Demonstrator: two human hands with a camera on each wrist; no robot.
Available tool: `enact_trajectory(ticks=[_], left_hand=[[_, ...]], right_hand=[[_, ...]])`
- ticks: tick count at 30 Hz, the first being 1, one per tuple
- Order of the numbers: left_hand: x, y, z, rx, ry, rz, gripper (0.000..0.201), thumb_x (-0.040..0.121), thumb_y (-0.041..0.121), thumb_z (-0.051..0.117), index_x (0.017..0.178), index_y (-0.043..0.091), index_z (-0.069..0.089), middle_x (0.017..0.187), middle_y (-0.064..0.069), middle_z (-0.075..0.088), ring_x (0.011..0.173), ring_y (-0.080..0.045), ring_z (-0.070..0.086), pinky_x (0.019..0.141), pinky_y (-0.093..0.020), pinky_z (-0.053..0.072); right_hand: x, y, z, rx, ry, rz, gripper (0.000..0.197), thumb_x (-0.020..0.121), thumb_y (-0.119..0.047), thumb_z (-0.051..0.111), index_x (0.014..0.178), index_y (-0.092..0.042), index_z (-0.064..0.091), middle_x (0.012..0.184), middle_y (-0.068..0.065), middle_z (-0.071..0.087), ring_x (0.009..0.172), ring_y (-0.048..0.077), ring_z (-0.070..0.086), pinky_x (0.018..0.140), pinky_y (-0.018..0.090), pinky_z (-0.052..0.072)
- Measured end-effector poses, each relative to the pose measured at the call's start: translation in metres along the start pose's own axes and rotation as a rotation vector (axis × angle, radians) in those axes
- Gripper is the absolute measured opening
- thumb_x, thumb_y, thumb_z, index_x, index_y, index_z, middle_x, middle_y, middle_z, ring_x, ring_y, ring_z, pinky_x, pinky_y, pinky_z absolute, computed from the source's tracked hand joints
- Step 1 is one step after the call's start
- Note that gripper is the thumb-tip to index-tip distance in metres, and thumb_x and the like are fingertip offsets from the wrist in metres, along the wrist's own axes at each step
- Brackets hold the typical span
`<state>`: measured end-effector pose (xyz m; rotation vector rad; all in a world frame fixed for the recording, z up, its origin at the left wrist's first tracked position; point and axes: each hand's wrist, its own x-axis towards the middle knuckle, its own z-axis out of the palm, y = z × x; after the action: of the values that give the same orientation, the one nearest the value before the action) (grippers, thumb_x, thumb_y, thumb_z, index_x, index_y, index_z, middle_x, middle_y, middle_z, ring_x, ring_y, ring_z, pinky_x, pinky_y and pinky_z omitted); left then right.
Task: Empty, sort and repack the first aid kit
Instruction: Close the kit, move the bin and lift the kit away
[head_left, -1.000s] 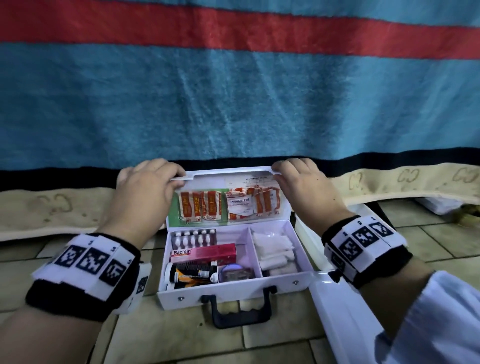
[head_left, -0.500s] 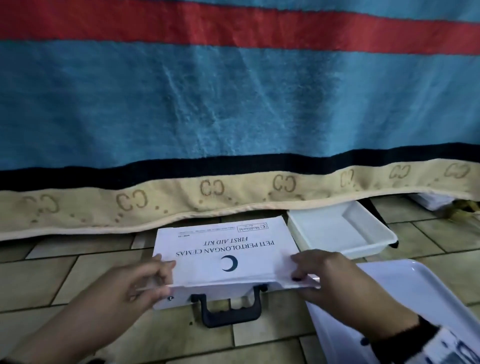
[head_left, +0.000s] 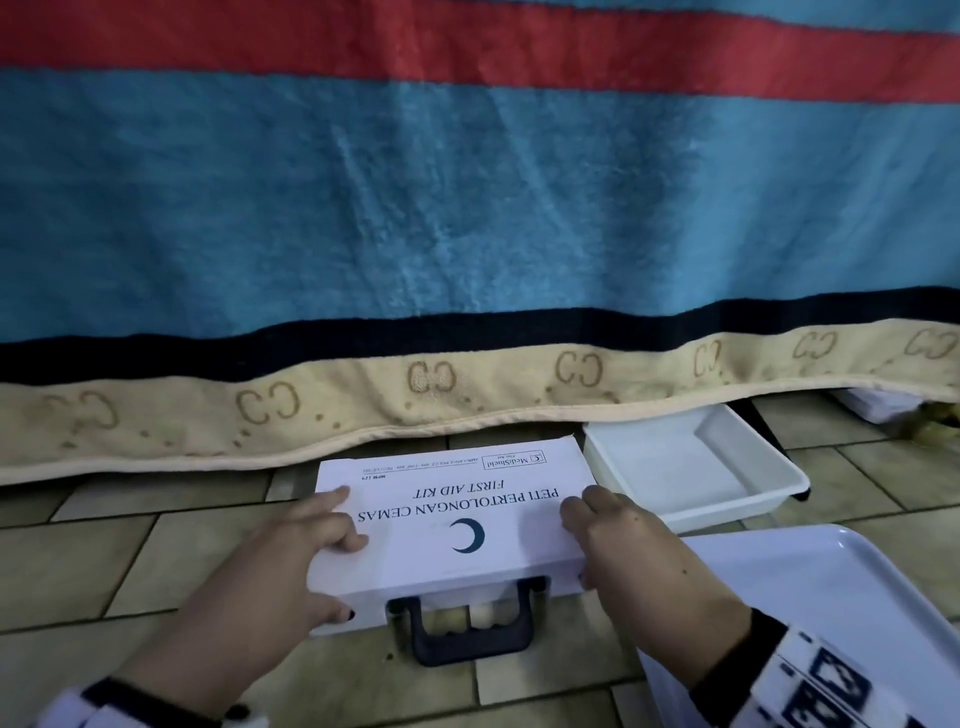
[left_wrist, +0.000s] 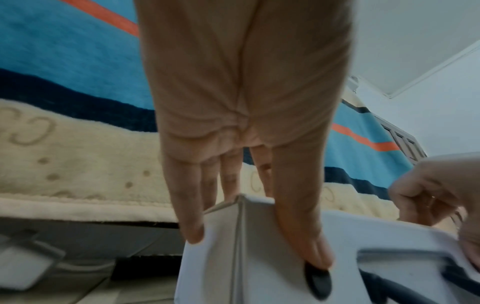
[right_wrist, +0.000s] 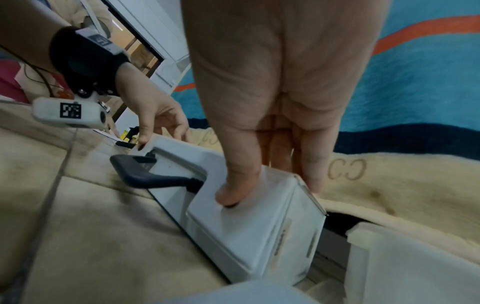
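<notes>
The white first aid kit lies on the tiled floor with its lid down, so its contents are hidden. Its black handle points toward me. My left hand grips the lid's front left corner, fingers on top and thumb on the front edge. My right hand grips the front right corner the same way. The left wrist view has my left hand astride the kit's corner. In the right wrist view my right hand's thumb presses the kit's front face.
A small empty white tray sits just right of the kit. A larger white tray lies at the lower right beside my right forearm. A striped blanket hangs down behind the kit. Bare tiles stretch to the left.
One second ago the lid stood open, showing the packed contents. Both hands swung it down toward me, and it now lies shut with my hands at its front corners.
</notes>
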<state>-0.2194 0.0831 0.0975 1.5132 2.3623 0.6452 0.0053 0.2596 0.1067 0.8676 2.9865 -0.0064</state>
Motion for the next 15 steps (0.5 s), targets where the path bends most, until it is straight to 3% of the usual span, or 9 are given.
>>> enact_trajectory(ticks=[3,6,8,10,11,12,13,14,15], left_hand=[[-0.001,0.0,0.004,0.105,0.004,0.054,0.047,0.076,0.025,0.075,0.095,0.051,0.04,0.135,0.031,0.015,0.132,0.012,0.013,0.093,-0.004,0.015],[0.003,0.004,0.011,0.239,-0.063,0.009,0.049,0.086,0.029,0.064,0.128,0.036,0.038,0.156,0.012,0.011,0.145,-0.006,0.007,0.1,-0.005,0.013],[0.002,0.004,0.013,0.402,-0.073,0.036,0.075,0.063,0.034,0.085,0.125,0.025,0.043,0.147,-0.009,0.039,0.136,-0.022,0.04,0.1,-0.014,0.036],[0.001,0.004,0.013,0.443,-0.094,0.067,0.099,0.012,0.04,0.094,0.098,0.027,0.047,0.103,-0.01,0.072,0.091,-0.024,0.072,0.069,-0.017,0.053],[0.0,0.005,0.015,0.477,-0.106,0.052,0.102,0.004,0.041,0.093,0.093,0.028,0.045,0.095,-0.008,0.074,0.082,-0.022,0.074,0.064,-0.015,0.053],[0.001,0.007,0.014,0.487,-0.101,0.055,0.099,0.012,0.04,0.094,0.097,0.029,0.045,0.103,-0.012,0.072,0.09,-0.025,0.072,0.07,-0.016,0.053],[-0.002,0.016,0.01,0.441,-0.117,0.002,0.088,0.036,0.038,0.094,0.109,0.028,0.045,0.125,-0.018,0.061,0.113,-0.028,0.062,0.085,-0.018,0.05],[-0.002,0.018,0.012,0.442,-0.102,0.007,0.073,0.065,0.034,0.083,0.124,0.028,0.039,0.149,-0.014,0.036,0.136,-0.026,0.04,0.102,-0.019,0.038],[-0.005,0.016,0.013,0.438,-0.076,0.057,0.059,0.084,0.03,0.066,0.132,0.03,0.031,0.158,-0.004,0.011,0.146,-0.018,0.016,0.11,-0.017,0.023]], right_hand=[[0.002,0.0,0.005,-0.036,0.077,-0.015,0.058,0.014,0.001,0.073,0.062,-0.022,0.049,0.058,-0.006,0.051,0.043,0.011,0.051,0.043,0.018,0.018],[0.001,-0.002,0.012,-0.01,0.13,-0.004,0.058,0.017,-0.001,0.072,0.065,-0.021,0.045,0.06,-0.005,0.05,0.046,0.013,0.053,0.043,0.019,0.02],[0.0,-0.002,0.017,-0.013,0.128,-0.002,0.062,0.017,-0.005,0.074,0.068,-0.022,0.043,0.063,-0.005,0.051,0.05,0.013,0.054,0.039,0.02,0.029],[0.001,-0.002,0.019,0.002,0.109,0.012,0.063,0.016,-0.008,0.076,0.068,-0.022,0.044,0.064,-0.006,0.051,0.052,0.012,0.055,0.041,0.017,0.037],[0.0,0.0,0.02,0.014,0.097,0.025,0.064,0.016,-0.009,0.077,0.068,-0.023,0.044,0.064,-0.007,0.051,0.052,0.011,0.055,0.041,0.017,0.037],[-0.001,0.0,0.018,0.018,0.078,0.042,0.065,0.016,-0.009,0.077,0.069,-0.023,0.042,0.064,-0.007,0.051,0.052,0.01,0.054,0.041,0.017,0.038],[-0.002,-0.001,0.014,-0.001,0.069,0.03,0.067,0.018,-0.01,0.079,0.071,-0.024,0.04,0.065,-0.007,0.051,0.053,0.01,0.055,0.042,0.017,0.038],[-0.004,0.0,0.01,-0.01,0.068,0.013,0.065,0.024,-0.012,0.081,0.074,-0.023,0.04,0.07,-0.007,0.052,0.057,0.011,0.057,0.045,0.017,0.039],[-0.004,0.001,0.005,0.031,0.051,0.001,0.059,0.038,-0.014,0.083,0.081,-0.021,0.044,0.079,-0.004,0.054,0.067,0.014,0.06,0.052,0.019,0.042]])
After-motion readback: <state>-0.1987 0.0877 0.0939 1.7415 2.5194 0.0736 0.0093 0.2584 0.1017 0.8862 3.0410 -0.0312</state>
